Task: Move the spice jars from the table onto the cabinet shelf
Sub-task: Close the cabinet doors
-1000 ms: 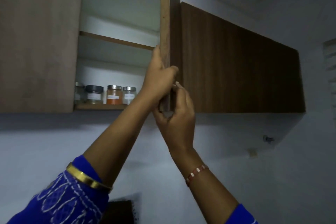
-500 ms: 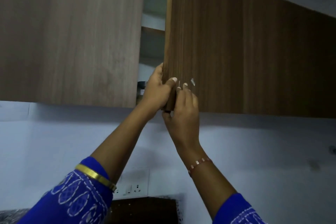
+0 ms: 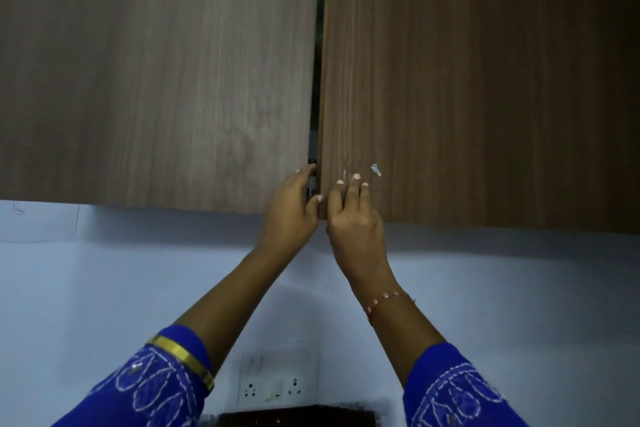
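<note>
The wooden cabinet door (image 3: 467, 97) stands almost shut, leaving a narrow dark gap (image 3: 318, 62) beside the left door (image 3: 156, 80). My left hand (image 3: 294, 208) pinches the door's lower left edge, with fingers in the gap and the thumb on the front. The straight fingers of my right hand (image 3: 353, 218) press on the door's front near that same corner. The doors hide the spice jars and the shelf.
A pale wall (image 3: 104, 288) runs below the cabinets. A white socket and switch panel (image 3: 273, 381) is mounted low on it. A dark surface (image 3: 294, 419) shows at the bottom edge. A small pale mark (image 3: 375, 169) sits on the door.
The door has swung from wide open to nearly shut with both hands on its edge. The jars on the shelf have gone out of sight behind it.
</note>
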`<control>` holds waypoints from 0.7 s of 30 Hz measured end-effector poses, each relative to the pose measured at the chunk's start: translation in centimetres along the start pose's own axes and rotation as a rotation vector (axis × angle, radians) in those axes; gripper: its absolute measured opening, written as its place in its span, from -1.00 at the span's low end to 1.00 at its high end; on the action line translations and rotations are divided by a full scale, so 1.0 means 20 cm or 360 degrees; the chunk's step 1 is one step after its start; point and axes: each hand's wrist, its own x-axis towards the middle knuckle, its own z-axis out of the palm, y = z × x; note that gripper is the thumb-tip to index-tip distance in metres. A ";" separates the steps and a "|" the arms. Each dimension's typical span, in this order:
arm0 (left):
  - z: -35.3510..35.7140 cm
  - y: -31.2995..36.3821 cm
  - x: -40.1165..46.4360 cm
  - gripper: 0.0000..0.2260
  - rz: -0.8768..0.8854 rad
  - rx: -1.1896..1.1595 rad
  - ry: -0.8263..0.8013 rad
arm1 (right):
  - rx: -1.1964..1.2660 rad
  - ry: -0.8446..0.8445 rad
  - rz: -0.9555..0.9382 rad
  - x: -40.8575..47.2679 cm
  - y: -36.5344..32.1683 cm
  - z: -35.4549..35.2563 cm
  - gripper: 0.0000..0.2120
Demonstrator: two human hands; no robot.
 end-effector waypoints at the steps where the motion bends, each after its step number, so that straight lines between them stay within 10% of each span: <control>1: 0.00 -0.06 0.00 -0.54 0.0076 0.0161 -0.0027 | -0.0023 -0.0009 0.0001 0.01 -0.01 0.03 -0.61; 21: 0.19 -0.35 -0.03 -0.46 0.0420 0.0816 0.0029 | -0.0144 0.0013 -0.0230 0.01 -0.01 0.22 -0.59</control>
